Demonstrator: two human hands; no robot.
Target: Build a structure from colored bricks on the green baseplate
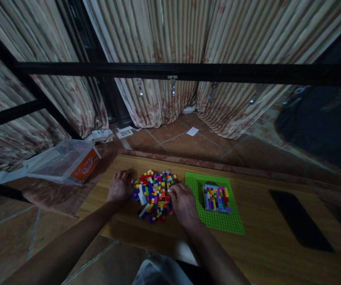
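Note:
A heap of small colourful toy building bricks (155,194) lies on the wooden table. At its left edge rests my left hand (120,187), fingers loosely stretched forward on the tabletop and holding nothing that I can see. My right hand (185,205) reaches into the heap's right side, thumb and fingers pinched on what looks like a small white brick (169,190). Just right of that hand is a green studded baseplate (192,180). A multicoloured block of joined bricks (218,198) sits on the baseplate.
The wooden table (256,221) carries a flat black slab (301,219) at the right. On the floor to the left lies a clear plastic box (60,162) with an orange label. A black metal bar (188,72) crosses in front of striped curtains (170,35).

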